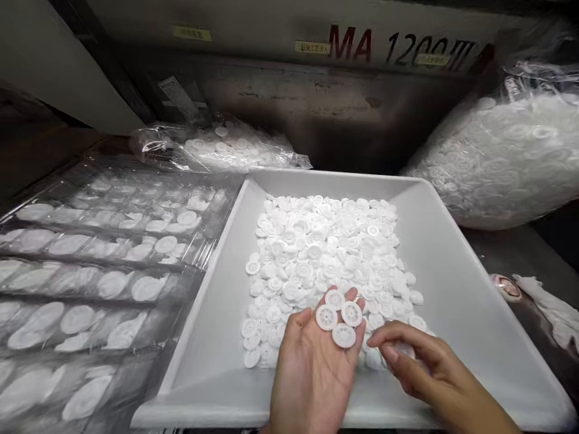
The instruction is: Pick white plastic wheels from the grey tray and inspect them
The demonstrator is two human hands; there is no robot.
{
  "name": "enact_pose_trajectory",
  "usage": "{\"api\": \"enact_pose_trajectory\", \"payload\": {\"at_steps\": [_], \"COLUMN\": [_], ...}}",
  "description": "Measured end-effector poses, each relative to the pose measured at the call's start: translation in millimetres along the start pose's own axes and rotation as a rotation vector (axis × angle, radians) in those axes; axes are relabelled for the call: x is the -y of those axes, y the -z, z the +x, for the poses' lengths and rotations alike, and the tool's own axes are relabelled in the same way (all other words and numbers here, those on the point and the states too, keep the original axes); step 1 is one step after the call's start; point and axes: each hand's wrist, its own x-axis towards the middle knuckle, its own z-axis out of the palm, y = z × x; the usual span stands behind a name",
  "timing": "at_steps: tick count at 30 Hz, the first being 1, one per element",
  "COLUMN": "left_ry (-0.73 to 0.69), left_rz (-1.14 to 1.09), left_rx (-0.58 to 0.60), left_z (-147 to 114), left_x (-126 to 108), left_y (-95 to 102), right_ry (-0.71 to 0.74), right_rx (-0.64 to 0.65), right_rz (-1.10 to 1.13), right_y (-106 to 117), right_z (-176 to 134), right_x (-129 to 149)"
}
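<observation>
My left hand (316, 355) is palm up over the front of a light grey tray (474, 337), carrying several round white plastic discs (344, 336) with raised centres and small holes. They lie on its fingers and upper palm. Just to the right, my right hand (420, 367) is curled, its index fingertip close to the left hand's fingers. White shows between its thumb and fingers, but I cannot tell whether that is a held disc or the pile behind. Beneath both hands, a broad pile of the same discs (316, 241) covers the tray's middle.
Clear plastic packs (113, 283) with rows of white pieces lie left of the tray. Behind it rests a clear bag (230, 144) of white parts. A large full bag (511, 157) bulges at the right. A machine panel (271, 30) spans the back.
</observation>
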Motion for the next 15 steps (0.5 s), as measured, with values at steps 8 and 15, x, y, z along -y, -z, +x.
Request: {"api": "enact_pose_trajectory", "payload": {"at_steps": [8, 15], "left_ry": [0.01, 0.019], "left_rz": [0.001, -0.002], "left_rx": [-0.017, -0.003], "left_z": [0.0, 0.4], "left_x": [0.4, -1.1], "left_y": [-5.3, -4.6], "right_ry": [0.027, 0.036], "right_rx": [0.018, -0.007], "right_rz": [-0.02, -0.004], "right_y": [1.0, 0.4], "right_z": [-0.5, -2.9], "right_x": [-4.2, -4.8]}}
